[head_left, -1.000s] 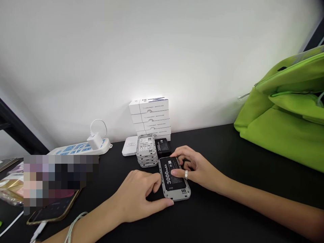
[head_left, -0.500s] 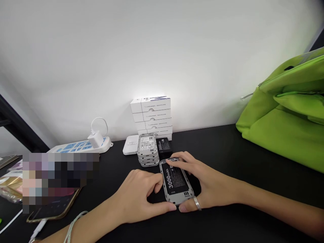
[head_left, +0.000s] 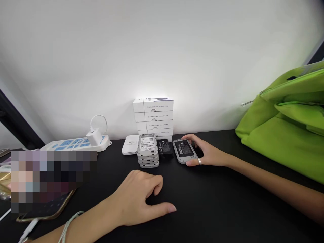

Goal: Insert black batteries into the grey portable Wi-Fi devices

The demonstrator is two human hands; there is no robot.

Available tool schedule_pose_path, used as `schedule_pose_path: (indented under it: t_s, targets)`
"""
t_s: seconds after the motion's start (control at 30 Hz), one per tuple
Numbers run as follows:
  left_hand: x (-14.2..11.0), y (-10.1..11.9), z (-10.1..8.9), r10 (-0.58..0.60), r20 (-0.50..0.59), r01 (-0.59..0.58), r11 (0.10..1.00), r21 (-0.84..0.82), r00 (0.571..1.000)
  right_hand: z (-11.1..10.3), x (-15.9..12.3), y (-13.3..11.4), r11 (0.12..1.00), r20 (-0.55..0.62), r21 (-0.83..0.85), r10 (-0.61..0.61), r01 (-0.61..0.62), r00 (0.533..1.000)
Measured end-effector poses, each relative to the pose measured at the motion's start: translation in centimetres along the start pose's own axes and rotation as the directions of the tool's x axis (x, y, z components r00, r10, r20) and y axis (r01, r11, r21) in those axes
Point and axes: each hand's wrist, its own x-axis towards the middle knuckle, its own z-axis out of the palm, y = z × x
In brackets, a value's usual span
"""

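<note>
My right hand (head_left: 206, 153) is stretched forward and grips a grey device with a black 3000mAh battery (head_left: 184, 151) in its open back, resting it on the black table (head_left: 227, 199) near the wall. Just left of it lies a loose black battery (head_left: 164, 147), then a stack of several grey devices (head_left: 148, 151). My left hand (head_left: 138, 197) rests on the table nearer to me, fingers loosely curled and thumb out, holding nothing.
A stack of white boxes (head_left: 154, 116) stands against the wall, with a white flat unit (head_left: 130, 144) beside it. A power strip with a white charger (head_left: 76, 143) lies at the left. A phone (head_left: 44, 209) lies near left. A green bag (head_left: 288, 125) fills the right.
My right hand has carried the device with the battery away from my left hand, forward to the spot beside the loose battery. My left hand let go and stayed in place.
</note>
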Motion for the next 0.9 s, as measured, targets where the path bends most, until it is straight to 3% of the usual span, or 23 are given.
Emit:
schedule_pose_path:
  t_s: [0.33, 0.43, 0.5, 0.63, 0.77, 0.9]
  targets:
    - [0.0, -0.3, 0.1, 0.002, -0.005, -0.002, 1.000, -0.007, 1.000, -0.2, 0.7, 0.7, 0.993, 0.060, -0.110, 0.057, -0.050, 0.997]
    - [0.0, -0.3, 0.1, 0.019, -0.014, -0.019, 1.000, -0.016, 1.000, 0.1, 0.6, 0.6, 0.991, -0.003, -0.133, 0.024, -0.024, 1.000]
    - [0.0, -0.3, 0.1, 0.027, -0.018, -0.027, 1.000, -0.015, 0.999, 0.5, 0.6, 0.1, 0.989, -0.113, -0.150, -0.029, 0.012, 0.993]
    - [0.0, -0.4, 0.1, 0.035, -0.020, -0.035, 0.999, -0.002, 0.999, 1.7, 1.0, -3.0, 0.987, -0.301, -0.141, -0.113, 0.073, 0.947]
    - [0.0, -0.3, 0.0, 0.054, -0.028, -0.055, 0.999, -0.003, 0.998, 3.7, 3.1, -7.2, 0.989, -0.221, 0.039, -0.130, 0.142, 0.967]
    - [-0.1, -0.3, 0.0, 0.058, -0.044, -0.059, 0.998, -0.017, 0.997, 5.7, 5.9, -9.5, 0.992, -0.183, 0.082, -0.076, 0.092, 0.980]
